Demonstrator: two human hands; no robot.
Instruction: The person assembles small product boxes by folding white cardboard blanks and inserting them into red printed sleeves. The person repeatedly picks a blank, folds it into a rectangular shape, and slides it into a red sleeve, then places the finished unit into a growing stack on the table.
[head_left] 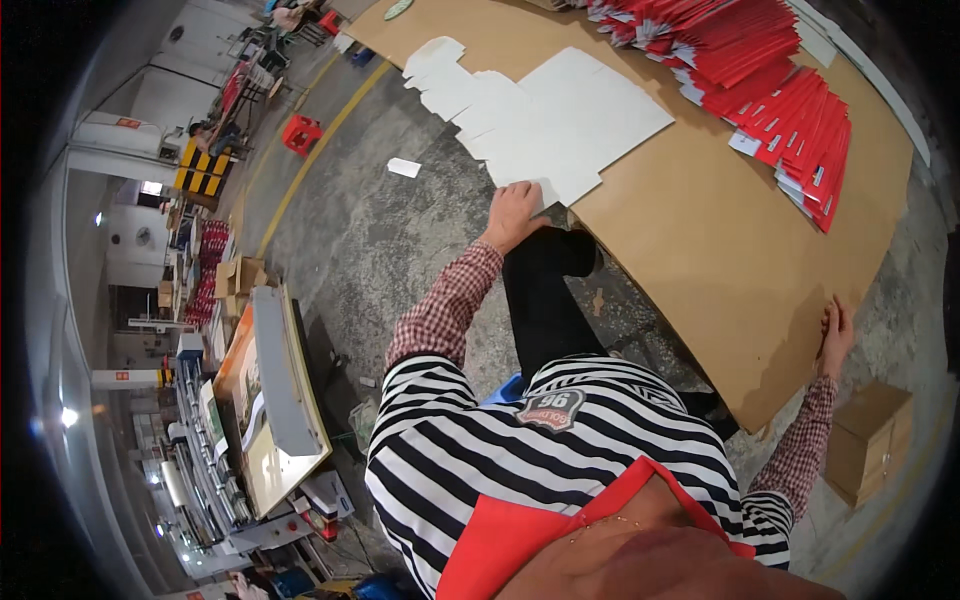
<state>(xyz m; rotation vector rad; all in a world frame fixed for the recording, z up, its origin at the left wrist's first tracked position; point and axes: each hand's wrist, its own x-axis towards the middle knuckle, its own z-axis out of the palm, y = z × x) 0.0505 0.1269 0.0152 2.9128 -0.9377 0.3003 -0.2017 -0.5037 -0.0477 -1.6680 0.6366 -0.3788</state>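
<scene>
Ahead of me, my left hand (515,212) is closed on the near edge of a white cardboard sheet (590,120). This flat piece has a notched, stepped outline and hangs partly past the left side of a large brown board (700,230). My right hand (836,330) is at the board's right edge, with its fingers loosely bent and apart. I see nothing held in it, though whether it touches the edge is unclear.
Red packets (760,90) are fanned in a long row on the board's far side. A brown carton (868,440) stands on the floor at right. Left are a machine with a grey panel (283,375), a red stool (300,133) and a white scrap (404,167).
</scene>
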